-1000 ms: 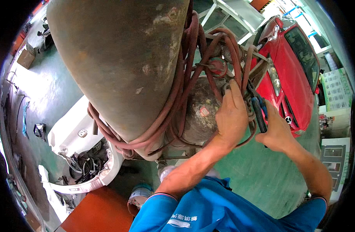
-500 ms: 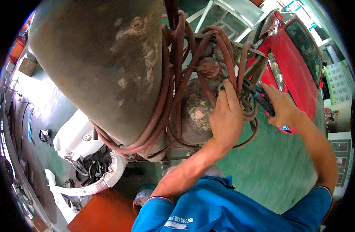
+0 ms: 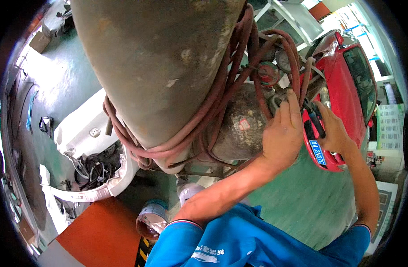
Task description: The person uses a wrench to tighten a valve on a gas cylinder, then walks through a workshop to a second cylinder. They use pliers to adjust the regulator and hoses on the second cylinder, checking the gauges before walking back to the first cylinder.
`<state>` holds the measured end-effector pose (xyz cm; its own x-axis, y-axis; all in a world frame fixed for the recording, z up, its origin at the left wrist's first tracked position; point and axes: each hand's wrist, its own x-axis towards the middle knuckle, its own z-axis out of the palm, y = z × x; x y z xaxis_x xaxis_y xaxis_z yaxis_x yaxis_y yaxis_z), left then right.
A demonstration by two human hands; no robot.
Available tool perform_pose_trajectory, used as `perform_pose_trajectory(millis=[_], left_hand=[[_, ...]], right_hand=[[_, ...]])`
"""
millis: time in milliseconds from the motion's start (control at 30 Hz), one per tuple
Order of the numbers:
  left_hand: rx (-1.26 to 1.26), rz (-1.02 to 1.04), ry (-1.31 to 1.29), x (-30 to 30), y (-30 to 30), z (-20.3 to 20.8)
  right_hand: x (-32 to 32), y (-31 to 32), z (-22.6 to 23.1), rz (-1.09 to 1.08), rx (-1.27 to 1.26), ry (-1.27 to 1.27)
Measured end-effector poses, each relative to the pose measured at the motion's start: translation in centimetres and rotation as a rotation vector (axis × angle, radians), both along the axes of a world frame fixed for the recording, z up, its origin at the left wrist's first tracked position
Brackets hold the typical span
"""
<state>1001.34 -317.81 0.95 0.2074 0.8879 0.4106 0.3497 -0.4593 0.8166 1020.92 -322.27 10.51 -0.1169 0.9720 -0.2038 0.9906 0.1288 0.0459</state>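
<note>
My right hand (image 3: 331,130) is closed around the dark handles of pliers (image 3: 319,123), whose jaws point up at the hose and fittings by the cylinder valve. Just left of it, my left hand (image 3: 283,135) reaches up to the valve area, fingers together and bent over a part they mostly hide. Reddish rubber hoses (image 3: 219,95) hang in loops around both hands and the large grey cylinder (image 3: 155,66). Behind my left hand stands a smaller, rusty cylinder (image 3: 239,129) with a small label. Above it sit a red round regulator part (image 3: 269,74) and a pressure gauge (image 3: 283,60).
A red car (image 3: 346,102) stands close on the right. On the left lies a white bumper (image 3: 86,122) with black cables (image 3: 95,171). Below are an orange-red panel (image 3: 97,233) and a bucket (image 3: 152,217). A white metal frame (image 3: 297,20) stands at the back.
The view has shifted, so the cylinders and hands appear farther right. Both hands remain at the valve area, and the pliers stay in my right hand, their handles now more upright.
</note>
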Motion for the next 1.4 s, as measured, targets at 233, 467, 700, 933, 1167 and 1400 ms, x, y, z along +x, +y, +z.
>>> perform_pose_trajectory(millis=[233, 467, 700, 933, 1167, 1400], left_hand=[[0.05, -0.008, -0.021, -0.1, 0.3, -0.1], [-0.005, -0.035, 0.019, -0.2, 0.0, 0.4], [-0.034, -0.034, 0.035, -0.1, 0.1, 0.4], [-0.019, -0.037, 0.056, -0.2, 0.1, 0.4], [-0.055, -0.068, 0.041, -0.4, 0.1, 1.0], [-0.031, -0.069, 0.023, -0.6, 0.4, 0.7]], right_hand=[[3.2, 2.1, -0.5, 0.086, -0.02, -0.078], [4.3, 4.6, -0.3, 0.226, -0.003, -0.13], [4.1, 4.8, 0.2, 0.183, -0.02, -0.113], [4.2, 4.4, 0.2, 0.245, 0.031, -0.109], [4.2, 4.4, 0.2, 0.23, 0.027, -0.113], [4.3, 4.9, 0.1, 0.256, 0.048, -0.088]])
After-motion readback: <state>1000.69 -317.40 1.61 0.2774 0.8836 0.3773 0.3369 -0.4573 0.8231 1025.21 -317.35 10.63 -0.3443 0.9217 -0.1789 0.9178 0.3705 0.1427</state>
